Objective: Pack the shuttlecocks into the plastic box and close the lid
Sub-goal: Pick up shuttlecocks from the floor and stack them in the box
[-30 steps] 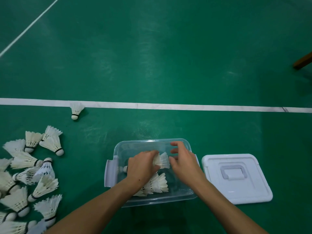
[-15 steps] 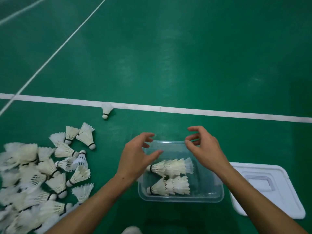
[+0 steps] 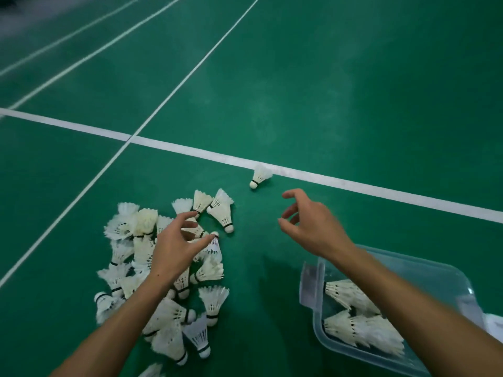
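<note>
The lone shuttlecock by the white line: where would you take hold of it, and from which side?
Probably at the cork end. The lone shuttlecock lies on its side apart from the pile, cork toward the person and feathers on the white line. The right hand, open, is nearest, so pinch the cork from above on the near side, sparing the feathers.

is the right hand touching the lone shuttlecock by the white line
Apart. The head view shows bare green floor between the right hand and the lone shuttlecock on the white line.
</note>
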`<state>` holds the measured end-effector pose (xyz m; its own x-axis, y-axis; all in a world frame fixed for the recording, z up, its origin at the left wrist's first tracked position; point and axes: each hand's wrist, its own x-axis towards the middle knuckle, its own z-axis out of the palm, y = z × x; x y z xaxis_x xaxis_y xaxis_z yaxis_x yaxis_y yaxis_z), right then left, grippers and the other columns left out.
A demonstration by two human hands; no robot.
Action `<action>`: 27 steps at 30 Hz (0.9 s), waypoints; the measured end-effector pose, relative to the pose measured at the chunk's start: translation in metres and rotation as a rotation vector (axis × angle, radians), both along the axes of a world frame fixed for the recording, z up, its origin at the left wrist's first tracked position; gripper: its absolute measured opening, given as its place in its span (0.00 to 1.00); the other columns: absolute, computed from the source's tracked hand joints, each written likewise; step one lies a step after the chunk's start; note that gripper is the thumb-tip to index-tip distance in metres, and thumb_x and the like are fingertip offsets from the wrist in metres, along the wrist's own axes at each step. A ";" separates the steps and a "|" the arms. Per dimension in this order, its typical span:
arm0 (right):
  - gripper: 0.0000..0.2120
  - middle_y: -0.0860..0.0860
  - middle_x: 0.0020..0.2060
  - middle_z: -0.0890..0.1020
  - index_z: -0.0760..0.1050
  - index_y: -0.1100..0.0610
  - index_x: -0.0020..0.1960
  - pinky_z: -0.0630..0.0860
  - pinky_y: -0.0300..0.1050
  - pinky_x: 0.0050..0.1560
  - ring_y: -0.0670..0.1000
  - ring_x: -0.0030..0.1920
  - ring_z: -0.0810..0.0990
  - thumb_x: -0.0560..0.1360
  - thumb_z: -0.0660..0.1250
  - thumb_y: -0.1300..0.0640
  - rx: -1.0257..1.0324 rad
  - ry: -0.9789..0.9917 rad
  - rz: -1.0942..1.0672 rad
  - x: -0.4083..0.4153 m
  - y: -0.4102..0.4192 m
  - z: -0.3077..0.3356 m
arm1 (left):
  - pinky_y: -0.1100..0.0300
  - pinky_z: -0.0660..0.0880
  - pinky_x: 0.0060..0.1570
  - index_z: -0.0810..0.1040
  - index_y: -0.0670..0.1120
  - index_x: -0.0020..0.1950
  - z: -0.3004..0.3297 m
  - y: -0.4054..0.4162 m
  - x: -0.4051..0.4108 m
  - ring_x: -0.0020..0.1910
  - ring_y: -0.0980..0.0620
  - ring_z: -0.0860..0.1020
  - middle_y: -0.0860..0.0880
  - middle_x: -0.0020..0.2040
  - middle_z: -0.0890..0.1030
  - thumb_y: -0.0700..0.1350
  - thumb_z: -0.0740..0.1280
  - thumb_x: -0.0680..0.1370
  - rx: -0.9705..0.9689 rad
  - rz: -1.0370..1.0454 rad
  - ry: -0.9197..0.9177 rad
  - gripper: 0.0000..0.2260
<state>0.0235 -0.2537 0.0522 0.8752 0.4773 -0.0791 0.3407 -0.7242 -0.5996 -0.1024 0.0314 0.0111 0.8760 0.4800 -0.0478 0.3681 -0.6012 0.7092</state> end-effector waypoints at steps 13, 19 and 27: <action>0.28 0.49 0.67 0.79 0.65 0.50 0.75 0.78 0.60 0.61 0.55 0.67 0.76 0.78 0.72 0.58 0.018 0.005 0.291 0.042 0.130 -0.063 | 0.51 0.83 0.52 0.69 0.50 0.77 -0.041 0.064 0.054 0.51 0.50 0.83 0.46 0.64 0.80 0.48 0.81 0.73 0.118 0.042 0.192 0.35; 0.31 0.52 0.72 0.76 0.63 0.51 0.77 0.77 0.60 0.65 0.56 0.71 0.74 0.79 0.68 0.68 -0.021 -0.031 0.383 0.046 0.163 -0.092 | 0.55 0.79 0.49 0.54 0.52 0.84 -0.044 0.071 0.078 0.45 0.53 0.82 0.49 0.45 0.83 0.46 0.81 0.72 0.042 0.065 0.222 0.49; 0.32 0.56 0.50 0.81 0.58 0.52 0.77 0.78 0.58 0.45 0.62 0.53 0.77 0.78 0.67 0.67 -0.115 -0.003 0.344 0.048 0.148 -0.094 | 0.48 0.84 0.45 0.75 0.43 0.67 -0.051 0.092 0.099 0.45 0.46 0.85 0.44 0.49 0.84 0.50 0.84 0.68 -0.019 0.137 0.369 0.32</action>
